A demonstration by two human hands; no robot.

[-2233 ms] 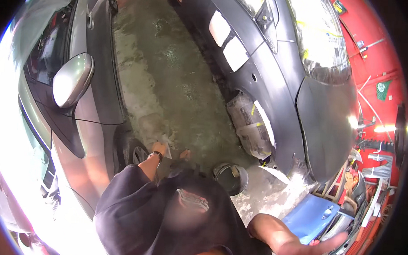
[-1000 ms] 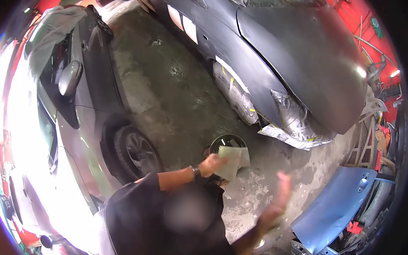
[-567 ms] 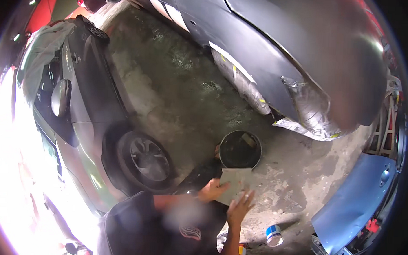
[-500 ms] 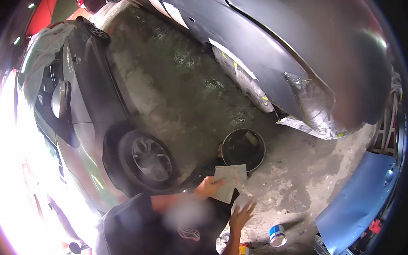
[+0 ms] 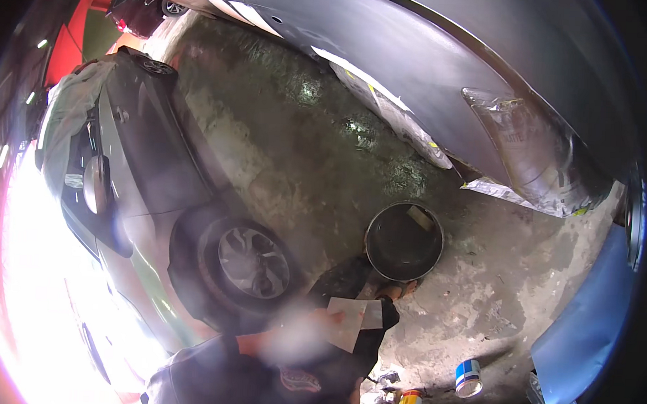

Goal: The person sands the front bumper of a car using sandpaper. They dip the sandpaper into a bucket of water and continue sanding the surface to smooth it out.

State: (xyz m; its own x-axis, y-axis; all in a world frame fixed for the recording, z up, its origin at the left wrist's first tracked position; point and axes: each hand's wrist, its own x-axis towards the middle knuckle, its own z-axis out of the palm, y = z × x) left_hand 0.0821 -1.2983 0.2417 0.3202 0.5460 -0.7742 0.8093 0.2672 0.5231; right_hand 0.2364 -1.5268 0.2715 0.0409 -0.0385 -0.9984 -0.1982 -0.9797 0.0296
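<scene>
Concrete floor (image 5: 268, 150) runs between a matte dark car (image 5: 428, 70), partly masked, and a silver-grey car (image 5: 141, 213). On it stands a round bucket (image 5: 373, 252). Before the person's lap, a pale rectangular sheet (image 5: 347, 331) is grasped by blurred left-hand fingers (image 5: 336, 317); the right hand's grip cannot be told.

The wide fisheye is looking down from the wearer's head, taking in the dark shirt (image 5: 242, 381) close up and the concrete floor (image 5: 276, 143) stretching to its far edge.
</scene>
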